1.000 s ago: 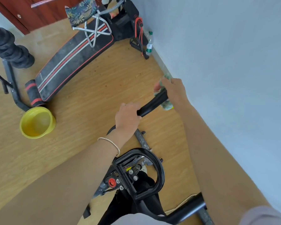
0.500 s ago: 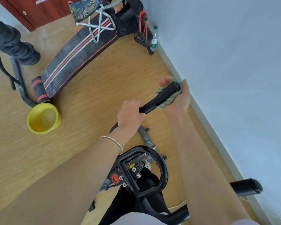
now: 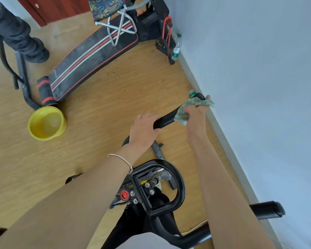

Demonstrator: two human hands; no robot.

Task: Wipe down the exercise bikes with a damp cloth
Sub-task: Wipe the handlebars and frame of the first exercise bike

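A black exercise bike (image 3: 162, 191) fills the lower middle, seen from above, with a looped centre handle and a red knob. Its left handlebar grip (image 3: 167, 118) points up and right toward the wall. My left hand (image 3: 144, 130) is closed around the near part of that grip. My right hand (image 3: 196, 115) holds a green cloth (image 3: 182, 113) wrapped over the far end of the same grip. The bike's right grip (image 3: 267, 210) sticks out at the lower right, close to the wall.
A yellow basin (image 3: 46, 124) stands on the wooden floor to the left. Behind it lies a black sit-up bench (image 3: 92, 58) with red stripes, a folding stool on top. A bottle (image 3: 176, 47) stands by the grey wall, which runs close along the right.
My right hand has turned over the grip's far end with the cloth, from underneath to on top. My left hand has kept its hold. The view has shifted slightly.
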